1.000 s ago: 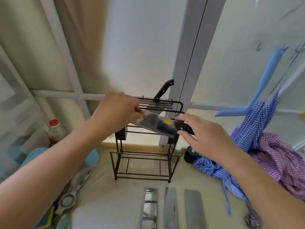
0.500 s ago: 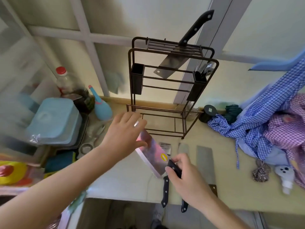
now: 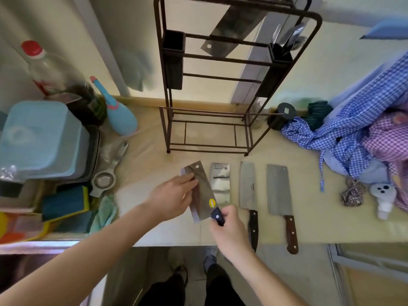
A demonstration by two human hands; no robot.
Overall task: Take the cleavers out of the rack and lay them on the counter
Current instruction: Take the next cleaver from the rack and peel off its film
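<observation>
Three cleavers already lie flat on the table (image 3: 154, 173) in front of the rack (image 3: 238, 60), side by side with their handles toward us: a short steel one (image 3: 220, 184), a narrow one with a black handle (image 3: 248, 186), and a broad one with a brown handle (image 3: 278, 191). We are setting down a fourth cleaver (image 3: 202, 191), the one with the yellow sticker, at the left end of that row. Our right hand (image 3: 229, 233) has its fingers closed around its dark handle, and our left hand (image 3: 172, 197) rests on the flat of the blade with fingers stretched out, steadying rather than gripping. That blade sits slanted, its tip pointing up and left, low over the table; we cannot tell whether it is fully down. One more cleaver (image 3: 231, 29) hangs in the top of the rack, blade angled down behind the bars, and some smaller utensils stand in the holder (image 3: 280, 56) on the rack's right side. By our reckoning, most of the job is done: this blade needs releasing, perhaps squaring with its neighbours, and then the last hanging cleaver has to come out and join the row.
</observation>
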